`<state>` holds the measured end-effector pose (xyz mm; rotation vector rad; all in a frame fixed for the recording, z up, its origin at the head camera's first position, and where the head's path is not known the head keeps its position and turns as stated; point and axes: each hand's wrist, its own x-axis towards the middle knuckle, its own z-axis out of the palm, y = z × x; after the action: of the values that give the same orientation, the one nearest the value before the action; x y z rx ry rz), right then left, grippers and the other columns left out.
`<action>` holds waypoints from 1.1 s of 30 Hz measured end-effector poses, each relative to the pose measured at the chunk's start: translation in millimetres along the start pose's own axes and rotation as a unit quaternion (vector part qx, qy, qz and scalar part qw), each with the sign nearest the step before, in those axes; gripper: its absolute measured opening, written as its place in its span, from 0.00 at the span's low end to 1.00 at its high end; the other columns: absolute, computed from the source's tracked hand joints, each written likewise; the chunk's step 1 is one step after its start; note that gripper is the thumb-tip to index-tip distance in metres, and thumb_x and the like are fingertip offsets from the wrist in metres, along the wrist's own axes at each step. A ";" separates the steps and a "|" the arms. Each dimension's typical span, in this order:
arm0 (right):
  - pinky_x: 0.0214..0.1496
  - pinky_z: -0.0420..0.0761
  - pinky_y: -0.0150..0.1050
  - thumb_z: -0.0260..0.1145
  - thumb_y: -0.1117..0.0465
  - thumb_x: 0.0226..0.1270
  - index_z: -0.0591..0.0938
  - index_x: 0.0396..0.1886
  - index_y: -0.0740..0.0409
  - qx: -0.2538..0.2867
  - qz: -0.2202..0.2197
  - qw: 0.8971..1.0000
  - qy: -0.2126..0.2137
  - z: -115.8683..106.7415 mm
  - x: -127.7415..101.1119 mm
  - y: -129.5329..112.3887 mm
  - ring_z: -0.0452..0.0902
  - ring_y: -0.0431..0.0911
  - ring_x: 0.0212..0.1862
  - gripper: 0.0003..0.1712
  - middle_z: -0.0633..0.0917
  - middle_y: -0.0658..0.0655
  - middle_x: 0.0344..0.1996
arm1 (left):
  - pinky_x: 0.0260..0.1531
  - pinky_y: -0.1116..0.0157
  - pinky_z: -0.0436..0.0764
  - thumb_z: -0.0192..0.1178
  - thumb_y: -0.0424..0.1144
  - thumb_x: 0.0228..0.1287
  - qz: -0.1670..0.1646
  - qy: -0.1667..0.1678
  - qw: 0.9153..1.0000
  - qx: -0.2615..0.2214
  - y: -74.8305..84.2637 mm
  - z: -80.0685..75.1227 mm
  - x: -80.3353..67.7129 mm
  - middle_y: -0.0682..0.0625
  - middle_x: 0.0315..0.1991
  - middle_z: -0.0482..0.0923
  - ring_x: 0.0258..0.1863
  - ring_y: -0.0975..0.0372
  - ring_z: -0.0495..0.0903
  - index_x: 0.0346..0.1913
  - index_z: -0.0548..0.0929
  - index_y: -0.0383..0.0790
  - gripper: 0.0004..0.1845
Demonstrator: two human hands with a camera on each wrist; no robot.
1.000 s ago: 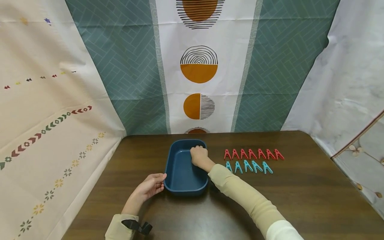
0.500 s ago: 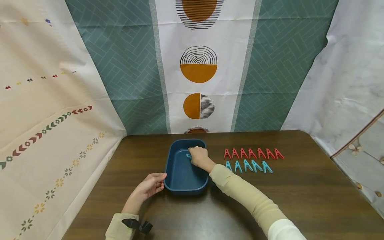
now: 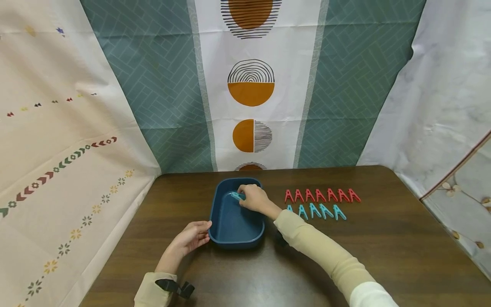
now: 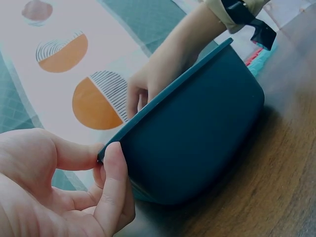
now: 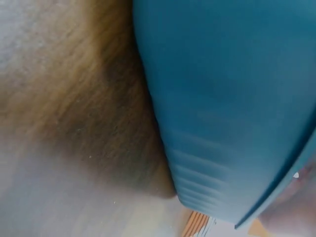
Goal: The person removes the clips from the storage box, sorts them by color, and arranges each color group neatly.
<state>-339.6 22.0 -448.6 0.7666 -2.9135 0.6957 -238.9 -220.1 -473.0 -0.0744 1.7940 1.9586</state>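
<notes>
- Your right hand [image 3: 255, 199] is over the far end of the blue bin [image 3: 226, 230], its fingers pinched on a light blue clip [image 3: 237, 196].
- The clip sticks out leftward from those fingers, just above the bin's hollow and near its far wall. Its long axis runs roughly across the bin, left to right.
- The bin's floor lies straight below and a little toward you from the clip.
- Your left hand [image 3: 190, 238] is at the bin's near left corner. In the left wrist view the thumb [image 4: 74, 155] and a finger [image 4: 114, 182] pinch the rim [image 4: 163, 98] there.
- Your right hand is the nearer one to the clip by far; your left is well apart from it, at the opposite end of the bin.
- On the tabletop [image 3: 383, 256], right of the bin, lie a row of red clips [image 3: 321, 195] and, nearer you, a row of blue clips [image 3: 320, 211].
- The head view alone shows the clip and both rows. The left wrist view shows the grip on the rim, and the right hand's fingers past the far wall, but not the clip.
- The right wrist view gives only a blurred bin wall [image 5: 232, 98] against the tabletop, so it tells you nothing about the fingers.
</notes>
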 end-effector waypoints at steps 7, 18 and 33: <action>0.31 0.77 0.36 0.68 0.59 0.61 0.82 0.47 0.57 0.043 -0.009 0.996 0.072 -11.2 -11.7 4.8 0.75 0.44 0.31 0.15 0.84 0.56 0.37 | 0.32 0.76 0.79 0.53 0.40 0.72 0.000 0.002 1.000 0.000 -4.4 -1.0 3.1 0.56 0.26 0.77 0.26 0.70 0.77 0.40 0.75 0.40 0.06; 0.34 0.77 0.37 0.67 0.59 0.57 0.82 0.42 0.55 0.084 0.018 0.989 0.121 -18.9 -30.8 18.3 0.74 0.44 0.33 0.12 0.82 0.54 0.34 | 0.32 0.76 0.79 0.52 0.39 0.73 -0.003 -0.007 1.000 -0.005 -4.8 1.1 2.5 0.56 0.26 0.78 0.26 0.70 0.76 0.42 0.75 0.37 0.07; 0.37 0.75 0.37 0.66 0.60 0.56 0.82 0.40 0.54 0.139 0.021 0.980 0.143 -38.2 -55.5 32.9 0.74 0.42 0.33 0.11 0.82 0.52 0.32 | 0.31 0.77 0.79 0.50 0.38 0.74 0.003 -0.014 1.000 -0.005 1.0 3.1 0.3 0.56 0.26 0.78 0.26 0.70 0.76 0.43 0.75 0.36 0.08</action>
<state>-309.2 89.4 -436.6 0.5690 -2.6102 1.1307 -238.7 -217.1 -471.7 -0.0444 1.7688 1.9627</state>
